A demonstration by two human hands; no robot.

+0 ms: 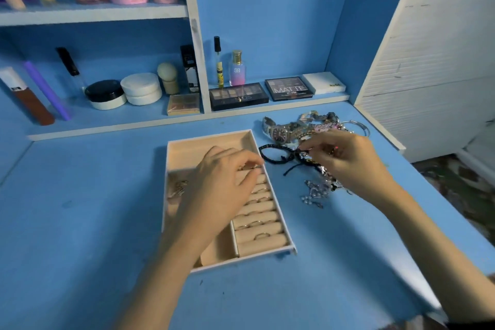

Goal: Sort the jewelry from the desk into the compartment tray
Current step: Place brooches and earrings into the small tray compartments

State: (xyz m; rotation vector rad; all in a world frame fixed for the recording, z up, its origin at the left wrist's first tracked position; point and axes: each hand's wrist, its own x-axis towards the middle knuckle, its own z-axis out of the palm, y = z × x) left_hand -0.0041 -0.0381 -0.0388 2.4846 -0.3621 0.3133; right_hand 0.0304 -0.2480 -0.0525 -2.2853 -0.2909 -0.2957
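A beige compartment tray (187,151) lies on the blue desk. Its right column of padded rolls holds several rings (262,235), and a left compartment holds gold earrings (179,188). My left hand (222,185) hovers over the ring rolls and pinches a small gold ring (247,168) between thumb and fingertips. My right hand (345,161) reaches into the jewelry pile (308,128) to the tray's right, its fingertips pinching something small there; what it is I cannot tell. A black bracelet (273,154) lies between the tray and the pile. A beaded silver piece (316,193) lies below my right hand.
Shelves at the back hold jars, brushes, perfume bottles (237,68) and eyeshadow palettes (238,96). A watch (278,132) and a bangle (359,126) sit in the pile. A white louvred door (428,48) stands at the right, past the desk's edge.
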